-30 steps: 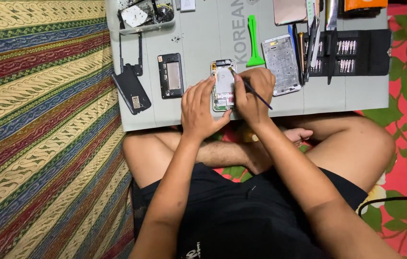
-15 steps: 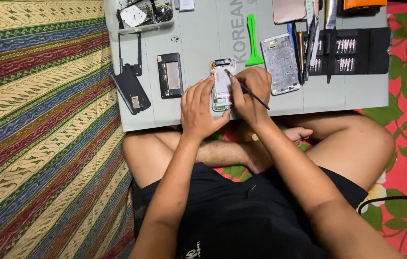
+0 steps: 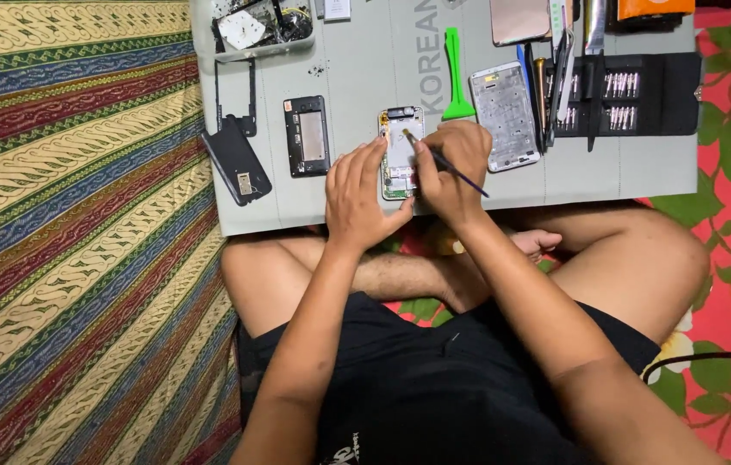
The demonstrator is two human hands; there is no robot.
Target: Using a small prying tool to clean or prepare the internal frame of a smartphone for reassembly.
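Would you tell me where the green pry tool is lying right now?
In the head view, the green pry tool lies on the grey mat, just beyond the right hand, between the opened phone and the silver frame.

Opened phone [image 3: 401, 153] at centre of tabletop [image 3: 365, 65], between left hand [image 3: 359, 196] and right hand [image 3: 450, 168]. Phone frame [image 3: 307, 136] just left; back cover [image 3: 237, 161] further left. Pry tool [image 3: 454, 73] above. Bare chassis [image 3: 505, 116] right; bit case [image 3: 641, 93] far right. Parts tray [image 3: 255, 27] upper left.
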